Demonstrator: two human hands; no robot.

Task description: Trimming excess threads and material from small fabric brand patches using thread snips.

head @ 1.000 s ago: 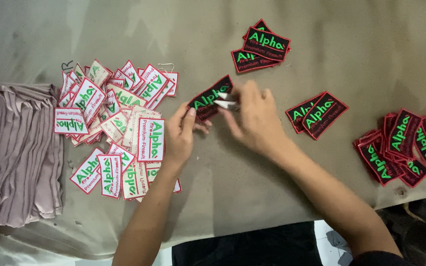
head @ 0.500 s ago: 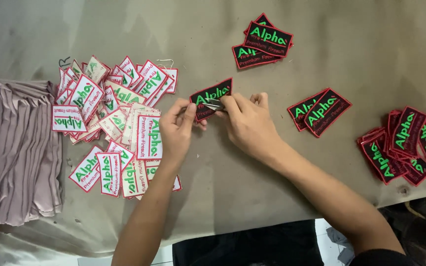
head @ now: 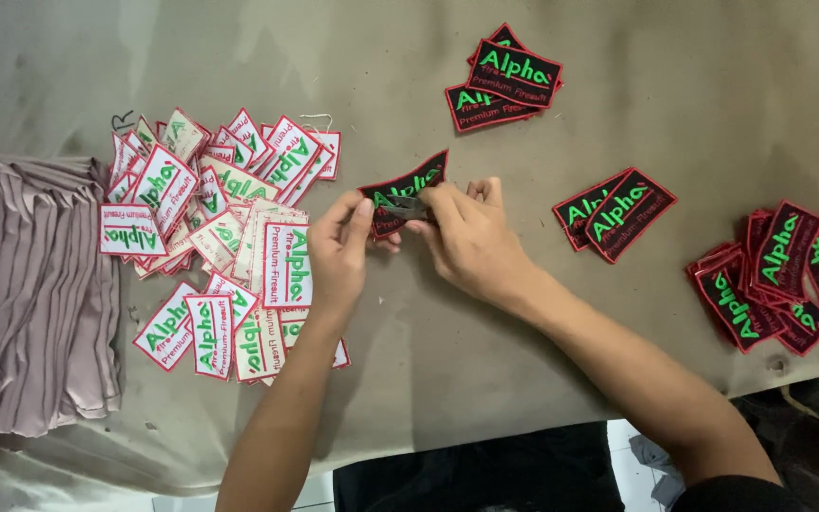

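Note:
My left hand (head: 341, 248) pinches the lower left edge of a black embroidered patch (head: 419, 178) with green lettering and a red border, held just above the table. My right hand (head: 471, 239) grips a small metal cutting tool (head: 408, 206) laid against the face of that patch, its fingers curled around it. The patch bends slightly between both hands. Left of my left hand lies a heap of white patches (head: 225, 218) with green lettering, several overlapping.
Black patches lie in three groups: a small stack at the top (head: 504, 81), a pair right of my hands (head: 618, 210), a bigger pile at the far right (head: 779, 270). Folded pinkish-grey fabric (head: 26, 294) covers the left edge. The table (head: 694, 85) is grey cloth.
The patch has shifted a little left and up between my hands. My right hand has closed in over it, and the metal tool now rests on its face.

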